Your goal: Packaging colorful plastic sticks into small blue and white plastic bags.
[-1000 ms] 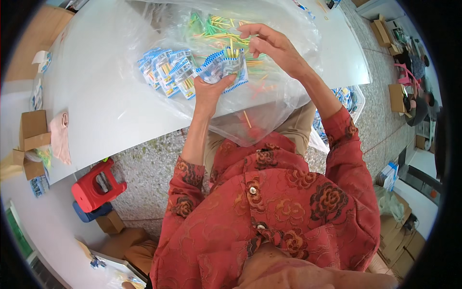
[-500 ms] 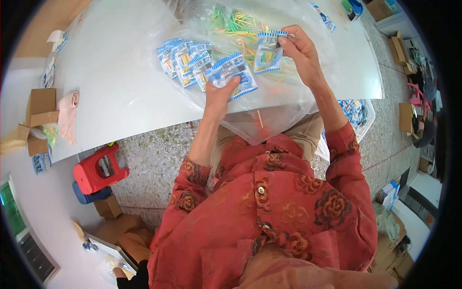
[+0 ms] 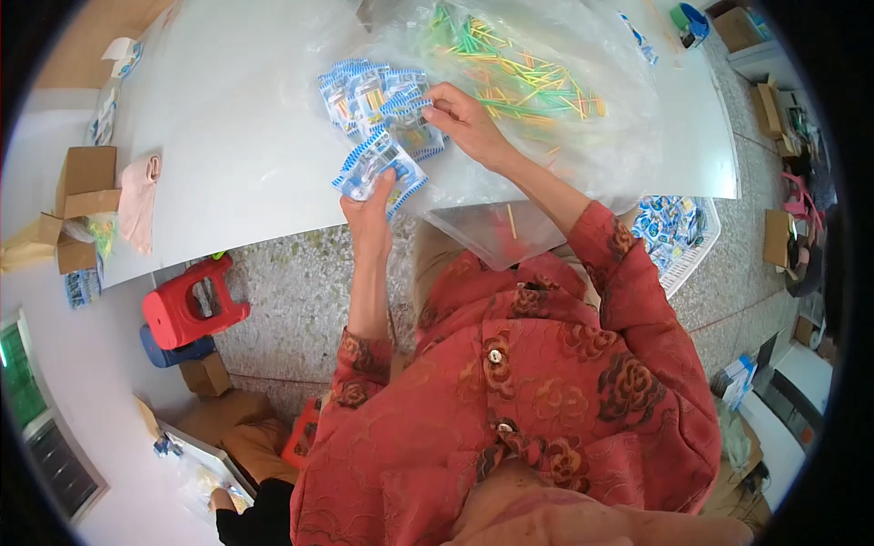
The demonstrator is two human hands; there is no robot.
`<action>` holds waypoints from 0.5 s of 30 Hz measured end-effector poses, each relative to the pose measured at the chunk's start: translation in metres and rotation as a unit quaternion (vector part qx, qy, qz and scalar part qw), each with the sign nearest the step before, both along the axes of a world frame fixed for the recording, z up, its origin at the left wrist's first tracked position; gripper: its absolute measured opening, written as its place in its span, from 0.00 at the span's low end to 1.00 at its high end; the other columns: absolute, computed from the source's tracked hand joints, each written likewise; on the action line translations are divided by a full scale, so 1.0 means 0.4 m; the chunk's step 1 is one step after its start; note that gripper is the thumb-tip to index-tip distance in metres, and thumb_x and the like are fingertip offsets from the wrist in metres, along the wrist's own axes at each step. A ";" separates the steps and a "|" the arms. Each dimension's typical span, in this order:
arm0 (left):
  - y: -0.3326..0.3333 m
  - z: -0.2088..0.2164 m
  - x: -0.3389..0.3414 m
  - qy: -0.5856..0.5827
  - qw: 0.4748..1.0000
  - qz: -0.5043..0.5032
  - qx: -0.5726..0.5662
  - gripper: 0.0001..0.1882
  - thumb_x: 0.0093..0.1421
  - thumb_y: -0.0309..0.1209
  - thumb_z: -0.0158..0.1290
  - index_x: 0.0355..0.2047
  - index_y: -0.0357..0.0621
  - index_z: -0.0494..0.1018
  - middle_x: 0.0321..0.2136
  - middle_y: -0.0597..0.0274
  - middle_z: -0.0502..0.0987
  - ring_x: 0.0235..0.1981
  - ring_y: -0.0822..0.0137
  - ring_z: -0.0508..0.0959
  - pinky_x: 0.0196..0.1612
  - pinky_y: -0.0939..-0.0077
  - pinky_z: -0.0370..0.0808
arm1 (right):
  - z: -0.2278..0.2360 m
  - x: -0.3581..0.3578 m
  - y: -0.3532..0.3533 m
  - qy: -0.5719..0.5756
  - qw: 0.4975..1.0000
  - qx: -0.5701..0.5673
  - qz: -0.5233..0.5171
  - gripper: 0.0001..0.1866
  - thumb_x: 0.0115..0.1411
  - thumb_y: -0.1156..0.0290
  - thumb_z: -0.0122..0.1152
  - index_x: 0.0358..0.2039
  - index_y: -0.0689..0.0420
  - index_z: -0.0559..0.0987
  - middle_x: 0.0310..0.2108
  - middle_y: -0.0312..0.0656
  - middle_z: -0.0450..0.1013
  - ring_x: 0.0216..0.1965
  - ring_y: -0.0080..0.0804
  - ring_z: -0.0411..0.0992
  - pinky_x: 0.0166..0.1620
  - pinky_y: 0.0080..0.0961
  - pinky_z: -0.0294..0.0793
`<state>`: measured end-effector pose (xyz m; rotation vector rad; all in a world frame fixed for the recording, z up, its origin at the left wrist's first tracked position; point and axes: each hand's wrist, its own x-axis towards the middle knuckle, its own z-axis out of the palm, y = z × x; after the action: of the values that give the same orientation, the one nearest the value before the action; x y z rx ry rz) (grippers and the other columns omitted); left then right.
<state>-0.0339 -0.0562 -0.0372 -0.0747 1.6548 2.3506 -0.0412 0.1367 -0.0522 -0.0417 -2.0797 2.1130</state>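
Note:
My left hand (image 3: 369, 217) is closed round some blue-and-white packets (image 3: 371, 164), its thumb lying on top of them. Beside it, my right hand (image 3: 466, 126) pinches the edge of one small packet (image 3: 421, 136) at the near right side of a pile. Similar flat packets (image 3: 350, 86) make up that pile, overlapping on the table. To the right of them, thin green, yellow and orange sticks (image 3: 537, 82) lie loose on a clear plastic sheet (image 3: 628, 136), which hangs over the near table edge toward my lap.
The white table (image 3: 218, 173) has a pink cloth (image 3: 140, 196) at its left end, beside an open cardboard box (image 3: 86, 182). A white basket (image 3: 708, 238) of packets stands below right. A red stool (image 3: 173, 305) is on the floor at left. Another person's hand (image 3: 219, 499) shows lower left.
My right hand has moved left with its packet, from over the sticks to the pile. My left hand has shifted left and a little nearer, still gripping its packets.

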 end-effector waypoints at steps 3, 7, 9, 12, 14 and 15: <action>0.004 0.012 -0.012 0.006 1.000 -0.005 -0.014 0.15 0.49 0.22 0.59 0.39 0.37 0.73 0.34 0.64 0.76 0.33 0.76 0.74 0.39 0.80 0.71 | 0.012 -0.010 -0.011 0.023 0.994 0.095 -0.044 0.08 0.59 0.72 0.53 0.39 0.57 0.70 0.32 0.31 0.68 0.33 0.15 0.65 0.35 0.13 0.63; 0.032 0.032 -0.018 0.014 0.999 -0.037 -0.020 0.13 0.48 0.21 0.59 0.36 0.37 0.74 0.32 0.65 0.76 0.31 0.77 0.74 0.37 0.80 0.72 | 0.102 0.026 0.009 0.072 0.991 0.110 -0.027 0.10 0.55 0.71 0.57 0.38 0.57 0.71 0.32 0.31 0.69 0.32 0.15 0.66 0.32 0.14 0.65; 0.047 0.037 -0.017 0.023 0.997 -0.065 -0.033 0.11 0.47 0.21 0.59 0.34 0.37 0.75 0.30 0.66 0.77 0.29 0.77 0.75 0.35 0.81 0.72 | 0.140 0.048 0.014 0.060 0.988 0.141 0.009 0.11 0.54 0.70 0.59 0.37 0.57 0.72 0.31 0.31 0.69 0.31 0.15 0.65 0.32 0.14 0.65; 0.085 0.051 -0.007 0.054 0.992 -0.110 -0.042 0.15 0.46 0.19 0.59 0.37 0.37 0.74 0.32 0.63 0.77 0.30 0.74 0.76 0.35 0.80 0.74 | 0.169 0.068 0.044 0.017 0.982 0.178 0.056 0.10 0.51 0.70 0.62 0.33 0.57 0.73 0.28 0.30 0.68 0.29 0.14 0.64 0.31 0.14 0.64; 0.103 0.065 0.001 0.059 0.990 -0.120 -0.044 0.15 0.46 0.19 0.60 0.37 0.37 0.74 0.32 0.63 0.77 0.30 0.74 0.76 0.35 0.80 0.75 | 0.179 0.074 0.064 -0.012 0.981 0.181 0.073 0.10 0.50 0.69 0.64 0.31 0.57 0.73 0.26 0.29 0.68 0.28 0.14 0.63 0.30 0.14 0.63; 0.109 0.070 0.004 0.063 0.989 -0.124 -0.045 0.16 0.46 0.19 0.60 0.37 0.37 0.74 0.32 0.63 0.77 0.30 0.74 0.76 0.35 0.80 0.75 | 0.183 0.078 0.076 -0.008 0.984 0.161 0.077 0.10 0.50 0.70 0.64 0.30 0.57 0.74 0.24 0.28 0.67 0.27 0.14 0.62 0.30 0.14 0.62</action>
<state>-0.0322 -0.0127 -0.0093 0.2514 1.7172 2.1334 -0.0099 0.1670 0.0210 0.1494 -2.4802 1.8279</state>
